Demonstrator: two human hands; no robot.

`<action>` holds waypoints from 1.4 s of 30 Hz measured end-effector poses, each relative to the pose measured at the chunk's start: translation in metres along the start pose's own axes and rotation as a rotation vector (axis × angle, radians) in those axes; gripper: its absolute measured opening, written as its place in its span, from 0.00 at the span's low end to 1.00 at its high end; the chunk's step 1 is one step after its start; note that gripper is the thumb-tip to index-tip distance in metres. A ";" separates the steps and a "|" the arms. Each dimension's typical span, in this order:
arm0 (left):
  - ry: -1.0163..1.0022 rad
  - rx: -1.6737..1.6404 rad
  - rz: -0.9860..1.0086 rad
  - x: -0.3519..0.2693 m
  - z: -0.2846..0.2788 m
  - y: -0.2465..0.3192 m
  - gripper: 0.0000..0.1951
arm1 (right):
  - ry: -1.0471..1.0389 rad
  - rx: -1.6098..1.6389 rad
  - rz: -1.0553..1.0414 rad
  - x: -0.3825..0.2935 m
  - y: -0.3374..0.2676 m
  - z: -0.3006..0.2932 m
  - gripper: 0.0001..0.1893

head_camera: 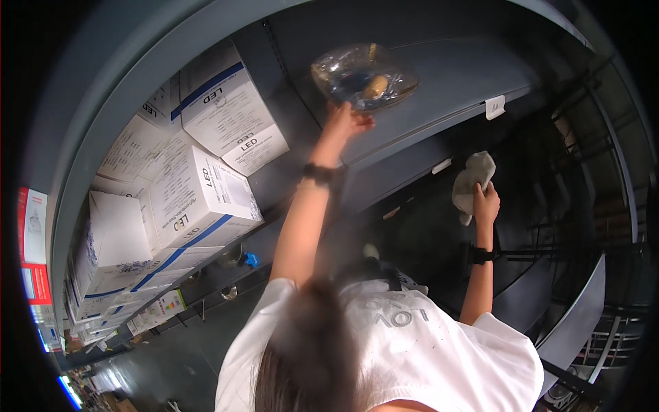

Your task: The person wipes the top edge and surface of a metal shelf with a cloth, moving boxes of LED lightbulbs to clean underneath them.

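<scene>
My left hand point(347, 123) is raised over a dark metal shelf board point(437, 67). Its fingers meet the near edge of a clear, amber-tinted bowl-like item point(368, 77), which appears wrapped in clear plastic. Motion blurs this item, and a yellowish piece shows inside it or through it. My hand seems to grip it by the edge, with part of the fingers hidden. Off to the right, my right hand point(486, 203) clasps a crumpled pale cloth point(472, 180) away from the shelf. Both wrists carry dark bands.
White lamp cartons point(206, 190) with blue stripes and printing are stacked at left. A curved grey shelf edge point(92, 118) borders them. Paper tags point(495, 107) hang from the shelf fronts. A blue object point(251, 259) lies lower down. Dark metal panels point(574, 309) and racks stand at right.
</scene>
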State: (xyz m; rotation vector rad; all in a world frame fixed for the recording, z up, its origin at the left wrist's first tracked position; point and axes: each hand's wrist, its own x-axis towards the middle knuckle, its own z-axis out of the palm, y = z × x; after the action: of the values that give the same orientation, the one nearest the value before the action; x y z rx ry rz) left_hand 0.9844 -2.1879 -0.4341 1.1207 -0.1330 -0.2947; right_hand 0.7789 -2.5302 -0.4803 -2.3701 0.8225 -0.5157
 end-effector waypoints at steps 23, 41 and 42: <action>0.615 1.154 0.092 -0.312 -0.051 -0.010 0.09 | -0.389 -0.107 -1.076 -0.027 -0.366 0.264 0.13; 0.389 1.063 0.156 -0.282 -0.048 -0.020 0.08 | -0.038 0.351 -0.225 0.062 -0.110 0.117 0.15; 0.355 1.074 0.144 -0.279 -0.047 -0.024 0.09 | -0.011 0.426 -0.271 0.040 -0.117 0.131 0.15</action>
State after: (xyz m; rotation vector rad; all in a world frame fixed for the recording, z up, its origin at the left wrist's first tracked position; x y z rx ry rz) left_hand 0.7267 -2.0737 -0.4645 2.1941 -0.0481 0.1495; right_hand 0.9273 -2.4304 -0.4999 -2.0880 0.3403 -0.7079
